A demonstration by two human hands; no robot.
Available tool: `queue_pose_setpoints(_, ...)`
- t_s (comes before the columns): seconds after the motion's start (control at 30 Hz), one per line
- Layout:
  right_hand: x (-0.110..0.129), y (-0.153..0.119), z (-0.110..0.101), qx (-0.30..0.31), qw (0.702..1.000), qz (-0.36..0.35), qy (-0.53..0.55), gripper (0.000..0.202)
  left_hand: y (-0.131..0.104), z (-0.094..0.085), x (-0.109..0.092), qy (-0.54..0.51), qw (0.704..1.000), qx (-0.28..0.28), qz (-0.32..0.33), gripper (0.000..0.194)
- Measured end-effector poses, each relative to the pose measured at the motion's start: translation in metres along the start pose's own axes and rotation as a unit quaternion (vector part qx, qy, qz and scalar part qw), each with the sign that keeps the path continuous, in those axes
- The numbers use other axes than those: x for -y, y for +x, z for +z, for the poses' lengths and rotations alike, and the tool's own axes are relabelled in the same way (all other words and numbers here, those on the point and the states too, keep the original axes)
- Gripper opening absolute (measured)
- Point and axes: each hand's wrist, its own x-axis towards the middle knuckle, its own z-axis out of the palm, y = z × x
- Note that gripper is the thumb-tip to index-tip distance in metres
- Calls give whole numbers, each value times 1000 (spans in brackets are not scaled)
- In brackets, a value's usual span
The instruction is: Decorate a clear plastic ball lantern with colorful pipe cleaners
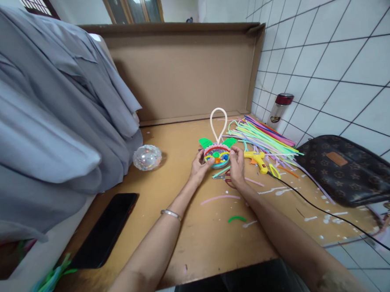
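Both my hands hold a round, colourful ornament (217, 153) above the middle of the table. It has two green leaf shapes on top and a white loop (218, 113) standing upright. My left hand (200, 165) grips its left edge, thumb on the front. On the right edge, the fingers of my right hand (237, 163) are closed round it. Scissors (229, 178) with dark red handles lie just below, partly hidden by my right hand. A yellow glue gun (259, 160) rests right of my right hand, its black cord running to the lower right.
Pipe cleaners (267, 137) are heaped at the back right, near a red-lidded bottle (280, 110). A brown bag (351, 167) sits at the right edge. A clear faceted ball (147, 157) and a black phone (106, 230) lie left. Grey cloth (57, 106) hangs on the left; cardboard (184, 71) stands behind.
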Motion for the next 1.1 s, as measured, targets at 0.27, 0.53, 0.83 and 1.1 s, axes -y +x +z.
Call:
queue_pose_setpoints(0.27, 0, 2, -1, -22, 999, -6, 22, 40, -7, 7, -3, 64, 997, 39, 7, 100)
queue_pose_setpoints(0.53, 5, -1, -1, -40, 998, -30, 46, 29, -14, 11, -20, 150, 986, 42, 55, 86)
queue_pose_setpoints(0.83, 7, -2, 0, -31, 998, -45, 42, 30, -16, 12, -27, 152, 985, 31, 77, 83)
queue_pose_setpoints(1.1, 5, -2, 2, -21, 998, 0, 52, 37, -12, 6, -18, 156, 987, 28, 36, 81)
